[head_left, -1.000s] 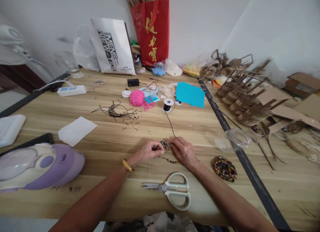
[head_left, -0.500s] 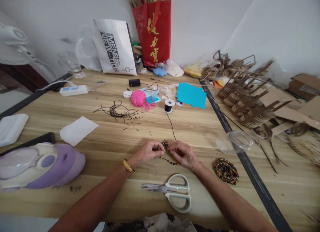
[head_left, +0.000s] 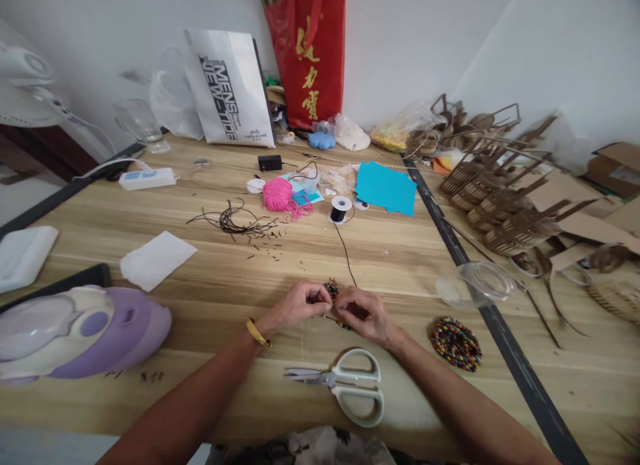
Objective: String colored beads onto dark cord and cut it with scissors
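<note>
My left hand (head_left: 301,301) and my right hand (head_left: 369,315) almost meet over the table, each with thumb and fingers pinched on a string of small multicoloured beads (head_left: 331,289). Part of the string bunches up behind the fingertips, and another part hangs below, half covered by my right hand. A black cord (head_left: 345,249) runs from a white spool (head_left: 341,206) down to my right hand. Just below my hands lie scissors (head_left: 327,378) with pale handles, blades pointing left. A coil of similar beads (head_left: 456,343) rests right of my right forearm.
Black cord pieces (head_left: 235,221) and a pink yarn ball (head_left: 277,195) lie further back, beside blue sheets (head_left: 385,187). A purple and white appliance (head_left: 110,331) stands at left. Woven baskets (head_left: 520,211) crowd the right. Bags (head_left: 233,91) line the wall.
My right fingers have shifted slightly toward my left hand, and less of the lower bead string shows. The view has moved a little; other things stay in place.
</note>
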### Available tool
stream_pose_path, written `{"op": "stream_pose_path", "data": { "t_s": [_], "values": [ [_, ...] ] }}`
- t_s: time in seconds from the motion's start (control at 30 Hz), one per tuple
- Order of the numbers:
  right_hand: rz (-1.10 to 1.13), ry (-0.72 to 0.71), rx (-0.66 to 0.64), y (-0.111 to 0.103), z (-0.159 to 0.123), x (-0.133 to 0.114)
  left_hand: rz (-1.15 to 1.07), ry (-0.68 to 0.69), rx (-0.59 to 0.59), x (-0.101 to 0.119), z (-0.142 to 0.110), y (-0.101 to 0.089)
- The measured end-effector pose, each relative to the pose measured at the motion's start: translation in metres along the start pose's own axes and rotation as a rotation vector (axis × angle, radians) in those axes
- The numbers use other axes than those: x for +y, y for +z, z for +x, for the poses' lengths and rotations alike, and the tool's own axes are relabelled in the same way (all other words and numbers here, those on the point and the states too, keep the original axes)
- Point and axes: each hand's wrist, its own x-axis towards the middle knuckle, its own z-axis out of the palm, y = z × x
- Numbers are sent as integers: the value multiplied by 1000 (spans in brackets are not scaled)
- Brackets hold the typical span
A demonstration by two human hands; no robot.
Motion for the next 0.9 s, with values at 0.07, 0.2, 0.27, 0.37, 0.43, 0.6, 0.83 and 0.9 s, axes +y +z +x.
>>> {"op": "stream_pose_path", "data": {
  "t_s": [0.07, 0.2, 0.27, 0.37, 0.43, 0.6, 0.83, 0.9],
  "values": [
    [4, 0, -2, 0, 0, 1, -3, -9, 4, -1, 0, 0],
    [4, 29, 0, 1, -2, 3, -3, -5, 7, -4, 1, 0],
    [9, 40, -2, 1, -3, 4, -7, -1, 3, -5, 1, 0],
    [18, 21, -13, 1, -3, 4, -7, -2, 1, -5, 1, 0],
    [18, 5, -23, 1, -2, 3, 0, -3, 3, -4, 1, 0],
    [9, -3, -21, 0, -2, 2, 15, 5, 0, -4, 1, 0],
    [-2, -3, -10, 1, -3, 5, 8, 4, -2, -4, 1, 0],
    [0, -5, -15, 2, -4, 6, 9, 3, -6, -3, 1, 0]
  ]
}}
